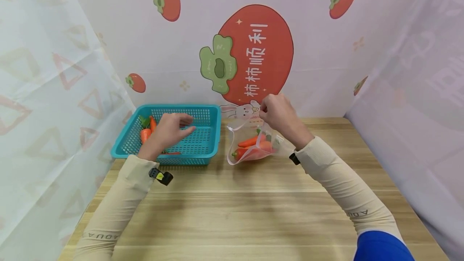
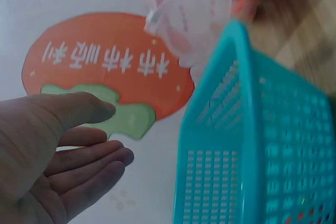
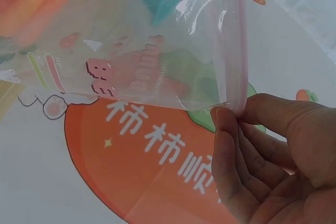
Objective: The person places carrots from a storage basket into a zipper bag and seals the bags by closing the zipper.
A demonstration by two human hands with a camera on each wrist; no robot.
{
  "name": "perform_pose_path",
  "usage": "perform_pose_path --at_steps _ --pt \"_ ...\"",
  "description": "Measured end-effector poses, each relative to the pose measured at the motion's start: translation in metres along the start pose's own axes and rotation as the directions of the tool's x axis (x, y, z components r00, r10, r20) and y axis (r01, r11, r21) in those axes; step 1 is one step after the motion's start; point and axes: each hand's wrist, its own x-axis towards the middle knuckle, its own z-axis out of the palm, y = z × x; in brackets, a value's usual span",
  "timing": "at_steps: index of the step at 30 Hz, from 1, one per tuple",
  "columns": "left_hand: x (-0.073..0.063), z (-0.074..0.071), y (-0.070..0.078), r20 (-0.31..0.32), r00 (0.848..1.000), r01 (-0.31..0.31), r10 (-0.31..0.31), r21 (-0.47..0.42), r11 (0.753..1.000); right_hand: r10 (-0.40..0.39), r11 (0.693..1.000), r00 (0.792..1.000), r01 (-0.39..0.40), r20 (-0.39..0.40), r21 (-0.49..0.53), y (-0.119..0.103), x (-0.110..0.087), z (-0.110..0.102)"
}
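My right hand pinches the top edge of a clear zip bag, near one corner of its pale pink strip. Inside the bag, which stands partly open on the table in the head view, lie several orange and red vegetables, carrot-like, with some green. My left hand is over the turquoise basket, fingers loosely extended and holding nothing. Carrots with green tops lie at the basket's left side, partly hidden by the left hand and forearm. The left wrist view has the left hand beside the basket rim.
A wooden table carries the basket at the back left and the bag right of it. Behind stands a white printed backdrop with a large persimmon picture. White sheets hang on both sides.
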Motion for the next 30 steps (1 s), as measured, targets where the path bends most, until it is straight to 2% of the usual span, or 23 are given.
perform_pose_path --at_steps 4,7,9,14,18,23,27,30 --pt "0.006 -0.015 -0.014 0.064 0.996 0.058 -0.062 0.057 0.997 0.01 1.0 1.0 -0.01 -0.002 0.002 0.0 0.001 0.0" --pt "0.01 -0.024 -0.024 0.118 0.989 0.08 -0.091 0.098 0.992 0.019 1.0 1.0 -0.019 0.003 0.005 0.0 0.001 0.0" --pt "0.012 -0.028 -0.03 0.131 0.986 0.091 -0.106 0.117 0.989 0.025 1.0 1.0 -0.025 0.01 0.006 -0.001 0.001 0.0" --pt "0.019 -0.033 -0.045 0.185 0.965 0.163 -0.189 0.143 0.976 0.036 0.999 0.999 -0.036 0.019 0.008 -0.002 0.001 0.0" --pt "0.026 -0.034 -0.057 0.249 0.926 0.252 -0.285 0.158 0.955 0.042 0.999 0.999 -0.043 0.019 0.011 -0.002 0.001 0.0" --pt "0.03 -0.031 -0.073 0.284 0.874 0.343 -0.394 0.212 0.915 0.041 0.999 0.999 -0.041 0.027 0.012 -0.003 0.002 0.001" --pt "0.029 -0.029 -0.082 0.275 0.842 0.415 -0.465 0.22 0.883 0.029 1.0 0.999 -0.029 0.029 0.008 -0.005 0.002 0.001" --pt "0.028 -0.028 -0.086 0.25 0.827 0.463 -0.503 0.204 0.863 0.023 1.0 0.999 -0.023 0.024 0.005 -0.005 0.002 0.001"
